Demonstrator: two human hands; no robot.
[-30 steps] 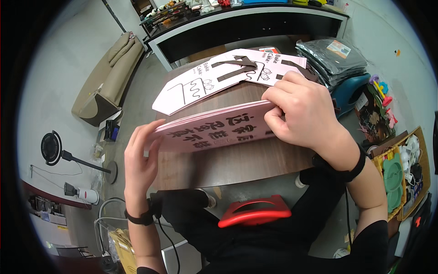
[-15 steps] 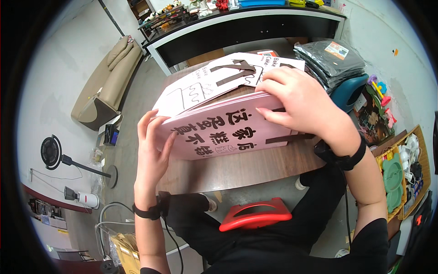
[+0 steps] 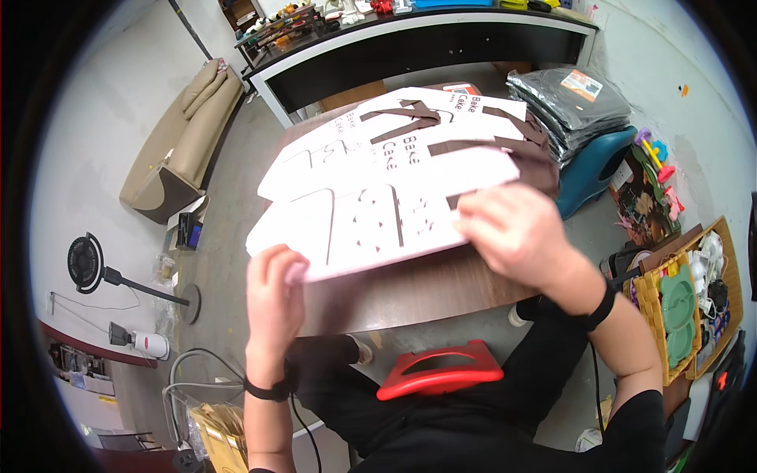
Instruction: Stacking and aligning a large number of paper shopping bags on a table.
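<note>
A flat folded paper bag (image 3: 363, 217), white on top with black line drawings and a dark ribbon handle, slopes across the near half of the table. Along its near edge, a thin strip of pink shows. My left hand (image 3: 274, 303) is closed on its near left corner, fingers curled over the edge. At the near right corner, my right hand (image 3: 512, 236) pinches the bag, thumb and fingers together and slightly blurred. Just behind lie more white paper bags (image 3: 307, 162) with dark ribbon handles (image 3: 402, 118), partly covered by the held one.
The brown wooden table (image 3: 378, 303) bears the bags. A red plastic stool (image 3: 441, 370) is between my knees. Dark plastic-wrapped packages (image 3: 576, 110) are stacked at the right, above a teal chair (image 3: 595, 169). A yellow basket (image 3: 662, 307) stands right of my arm.
The bag stood on edge with its pink lettered face toward me; now it has tipped over, white side up. Both hands have moved down and toward me with it.
</note>
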